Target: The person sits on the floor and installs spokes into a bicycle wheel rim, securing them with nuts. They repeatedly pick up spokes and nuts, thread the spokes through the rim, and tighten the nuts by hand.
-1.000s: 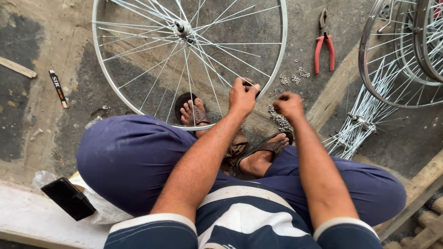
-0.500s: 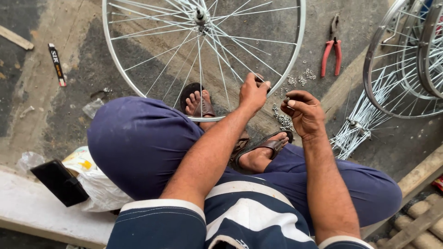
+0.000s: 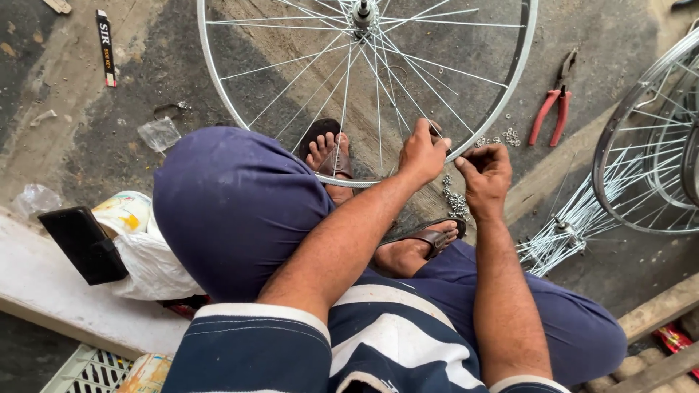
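A silver spoked bicycle wheel (image 3: pixel 218 94) lies flat on the concrete floor in front of my knees, its hub (image 3: pixel 362 12) at the top of the view. My left hand (image 3: pixel 421 154) is closed at the near right part of the rim, pinching a small dark tool or spoke end there. My right hand (image 3: pixel 486 175) is just to its right, fingers curled together on something small that I cannot make out. A heap of small metal nipples (image 3: pixel 456 200) lies on the floor below both hands, with more (image 3: pixel 502 136) beside the rim.
Red-handled pliers (image 3: pixel 551 109) lie right of the wheel. More wheels (image 3: pixel 644 156) and a loose spoked hub (image 3: pixel 564 229) sit at the right. A black phone (image 3: pixel 84 244) and a plastic bag (image 3: pixel 149 266) rest on a pale ledge at the left. My sandalled feet (image 3: pixel 328 156) are under the rim.
The view has shifted, so the wheel sits further right and lower. My right hand has come closer to my left hand at the rim.
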